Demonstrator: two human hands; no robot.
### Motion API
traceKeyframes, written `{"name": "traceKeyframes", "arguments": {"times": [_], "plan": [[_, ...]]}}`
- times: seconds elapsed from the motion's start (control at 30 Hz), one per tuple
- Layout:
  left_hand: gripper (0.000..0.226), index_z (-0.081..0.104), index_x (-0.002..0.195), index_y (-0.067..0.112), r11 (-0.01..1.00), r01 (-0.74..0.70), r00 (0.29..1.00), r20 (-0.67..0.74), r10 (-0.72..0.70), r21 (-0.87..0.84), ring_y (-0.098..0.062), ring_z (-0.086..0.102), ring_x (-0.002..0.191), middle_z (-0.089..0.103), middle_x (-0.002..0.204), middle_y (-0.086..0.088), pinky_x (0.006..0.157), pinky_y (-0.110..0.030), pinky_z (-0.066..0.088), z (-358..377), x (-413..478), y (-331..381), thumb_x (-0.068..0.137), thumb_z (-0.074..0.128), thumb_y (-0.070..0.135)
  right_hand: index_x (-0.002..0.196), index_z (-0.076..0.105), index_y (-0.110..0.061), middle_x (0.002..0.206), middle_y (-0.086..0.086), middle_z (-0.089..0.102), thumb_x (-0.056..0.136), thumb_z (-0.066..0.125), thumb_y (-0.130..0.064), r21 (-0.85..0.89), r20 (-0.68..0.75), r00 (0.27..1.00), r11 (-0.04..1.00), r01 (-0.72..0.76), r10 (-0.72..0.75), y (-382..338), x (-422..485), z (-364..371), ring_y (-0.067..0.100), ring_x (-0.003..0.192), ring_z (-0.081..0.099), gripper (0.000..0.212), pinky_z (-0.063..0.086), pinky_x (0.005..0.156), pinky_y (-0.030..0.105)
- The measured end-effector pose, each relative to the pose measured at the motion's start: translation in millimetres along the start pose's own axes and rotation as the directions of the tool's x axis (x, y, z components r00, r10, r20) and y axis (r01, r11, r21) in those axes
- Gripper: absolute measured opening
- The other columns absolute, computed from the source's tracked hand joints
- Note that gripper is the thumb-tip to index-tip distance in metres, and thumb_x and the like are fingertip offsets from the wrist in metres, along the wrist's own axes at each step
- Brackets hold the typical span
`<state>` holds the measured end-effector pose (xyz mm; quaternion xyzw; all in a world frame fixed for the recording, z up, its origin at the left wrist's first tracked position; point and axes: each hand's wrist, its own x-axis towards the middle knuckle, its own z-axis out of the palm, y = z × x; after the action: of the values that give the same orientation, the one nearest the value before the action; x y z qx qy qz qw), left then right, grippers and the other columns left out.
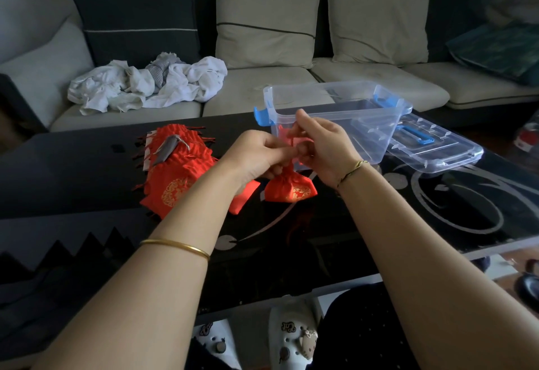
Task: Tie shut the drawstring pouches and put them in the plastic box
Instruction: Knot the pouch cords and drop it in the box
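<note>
Much of the knotting is hidden. The fingers of the left hand [259, 155] and right hand [323, 151] meet at centre frame and cover the neck of the red drawstring pouch [290, 190]. Only a short length of red drawstring [289, 139] shows, rising between the right fingers. Each hand's grip is closed, with curled fingertips pinching that drawstring. How the cord runs between them, and whether a knot exists, cannot be made out.

The pouch hangs just below the hands, in front of the clear plastic box [344, 98]. Its long axis is vertical: gathered neck up into the fingers, rounded bottom down at the black patterned counter [364, 238]. Whether the bottom touches the glass is unclear. Its gold emblem faces the camera.

The left forearm crosses a pile of flat red pouches [175, 177] at centre left and hides their right edge. A grey object [167, 150] too blurred to identify lies on top of the pile.

The box stands open at upper centre right with blue latches. Its clear lid [437, 151] lies flat just right of it, and the box overlaps the lid's left part.

Beyond the counter, crumpled white cloths [145, 86] lie on a sofa [262, 92]. At the bottom edge, white clogs [294, 337] are cut off.
</note>
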<state>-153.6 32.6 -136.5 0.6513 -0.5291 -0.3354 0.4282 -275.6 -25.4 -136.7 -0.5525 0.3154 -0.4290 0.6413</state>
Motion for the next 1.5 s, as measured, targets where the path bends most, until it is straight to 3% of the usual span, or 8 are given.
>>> {"name": "traceKeyframes", "arguments": {"times": [0.27, 0.53, 0.73, 1.03, 1.17, 1.27, 1.37, 1.5], "plan": [[0.009, 0.066, 0.077, 0.014, 0.99, 0.048, 0.998, -0.031, -0.053, -0.131, -0.009, 0.053, 0.054, 0.061, 0.059, 0.004, 0.053, -0.022, 0.042, -1, -2, 2, 0.085, 0.066, 0.02, 0.096, 0.055, -0.004, 0.068, 0.009, 0.058, 0.097, 0.043, -0.028, -0.157, 0.005, 0.985, 0.973, -0.17, 0.173, 2, -1, -1, 0.015, 0.045, 0.052, 0.026, 0.04, 0.045, 0.022], [0.016, 0.062, 0.075, 0.017, 0.976, 0.064, 0.976, -0.191, -0.104, -0.208, -0.007, 0.059, 0.055, 0.063, 0.064, 0.0, 0.05, -0.019, 0.045, -2, -2, 0, 0.091, 0.059, 0.014, 0.076, 0.052, -0.004, 0.073, 0.017, 0.055, 0.079, 0.063, 0.006, -0.374, 0.094, 0.994, 0.924, 0.081, -0.048, 4, -4, -2, 0.022, 0.063, 0.054, 0.015, 0.047, 0.064, 0.032], [0.017, 0.06, 0.071, 0.013, 0.934, 0.108, 0.954, -0.228, -0.194, -0.34, -0.004, 0.058, 0.042, 0.061, 0.045, 0.003, 0.041, -0.016, 0.044, -1, -1, 3, 0.089, 0.061, 0.011, 0.08, 0.065, -0.008, 0.076, 0.007, 0.064, 0.075, 0.071, 0.0, -0.486, 0.126, 0.973, 0.844, 0.229, -0.191, 8, -4, 0, 0.014, 0.07, 0.059, 0.011, 0.052, 0.065, 0.021], [0.018, 0.059, 0.074, 0.009, 0.888, 0.102, 0.931, -0.271, -0.244, -0.448, -0.007, 0.059, 0.045, 0.06, 0.06, -0.006, 0.044, -0.017, 0.049, -6, -3, 9, 0.09, 0.055, 0.001, 0.074, 0.069, -0.014, 0.064, -0.012, 0.058, 0.08, 0.066, -0.013, -0.702, 0.156, 0.934, 0.629, 0.333, -0.32, 9, -2, 3, 0.001, 0.062, 0.052, 0.006, 0.042, 0.061, 0.013], [0.012, 0.055, 0.094, 0.01, 0.967, 0.04, 0.915, -0.379, -0.137, -0.252, -0.015, 0.062, 0.073, 0.059, 0.088, -0.007, 0.06, -0.025, 0.053, -10, -2, 9, 0.086, 0.059, 0.003, 0.064, 0.065, -0.018, 0.067, -0.004, 0.06, 0.082, 0.065, -0.014, -0.636, 0.064, 0.978, 0.748, 0.192, -0.197, 10, 0, 2, 0.004, 0.061, 0.051, 0.019, 0.043, 0.057, 0.016], [0.013, 0.058, 0.082, 0.017, 0.997, -0.079, 0.927, -0.367, 0.077, 0.01, -0.012, 0.057, 0.079, 0.056, 0.083, 0.001, 0.071, -0.025, 0.051, -9, -6, 13, 0.079, 0.066, 0.008, 0.059, 0.063, -0.019, 0.062, -0.005, 0.059, 0.081, 0.067, -0.015, -0.576, 0.007, 0.988, 0.807, 0.13, -0.155, 12, 2, 1, 0.004, 0.057, 0.049, 0.023, 0.043, 0.057, 0.019], [0.012, 0.066, 0.071, 0.023, 0.922, -0.157, 0.923, -0.279, 0.264, 0.355, -0.007, 0.052, 0.08, 0.052, 0.085, 0.006, 0.073, -0.017, 0.041, -3, -10, 16, 0.075, 0.069, 0.013, 0.052, 0.06, -0.022, 0.042, -0.014, 0.049, 0.08, 0.067, -0.013, -0.512, -0.035, 0.991, 0.854, 0.093, -0.129, 13, 3, 1, 0.0, 0.045, 0.044, 0.03, 0.041, 0.051, 0.018], [0.006, 0.073, 0.08, 0.02, 0.82, -0.134, 0.892, -0.294, 0.345, 0.556, -0.026, 0.051, 0.107, 0.052, 0.106, -0.007, 0.089, -0.035, 0.047, 1, -7, 13, 0.074, 0.073, 0.017, 0.062, 0.066, -0.015, 0.051, -0.004, 0.047, 0.08, 0.067, -0.011, -0.401, -0.032, 0.998, 0.915, 0.044, -0.062, 13, 2, 0, 0.006, 0.048, 0.042, 0.018, 0.038, 0.052, 0.022]]}}
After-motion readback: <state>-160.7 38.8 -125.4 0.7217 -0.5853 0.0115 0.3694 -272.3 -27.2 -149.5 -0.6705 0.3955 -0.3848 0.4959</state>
